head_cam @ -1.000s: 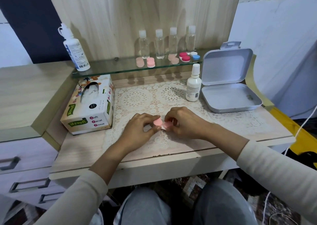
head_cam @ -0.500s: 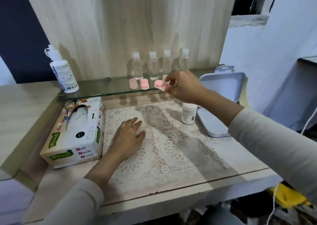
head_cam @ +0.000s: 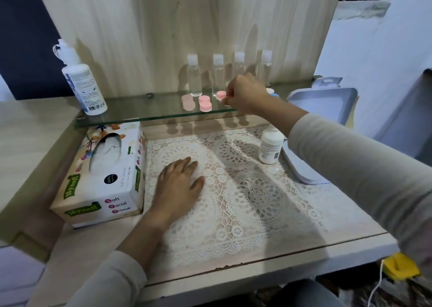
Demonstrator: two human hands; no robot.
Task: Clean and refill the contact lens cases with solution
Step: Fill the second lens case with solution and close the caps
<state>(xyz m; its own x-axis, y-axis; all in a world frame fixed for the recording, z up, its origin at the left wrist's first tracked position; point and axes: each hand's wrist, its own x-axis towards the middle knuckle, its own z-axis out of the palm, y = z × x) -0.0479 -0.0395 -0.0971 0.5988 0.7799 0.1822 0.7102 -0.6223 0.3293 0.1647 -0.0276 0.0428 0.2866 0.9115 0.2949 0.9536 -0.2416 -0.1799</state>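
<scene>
Pinching the case by one end, right hand holds something likely light, stiff, slippery; left hand lies flat.

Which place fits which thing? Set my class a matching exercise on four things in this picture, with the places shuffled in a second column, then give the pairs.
Things
1 large white solution bottle with blue label
2 small white plastic bottle
3 white cardboard tissue box
4 pale pink round contact lens case

Places
a pinched by the right hand
b left end of the glass shelf
c on the white lace mat, beside the open grey metal tin
d on the wooden desk, left of the mat

Pairs: 1-b, 2-c, 3-d, 4-a
</scene>
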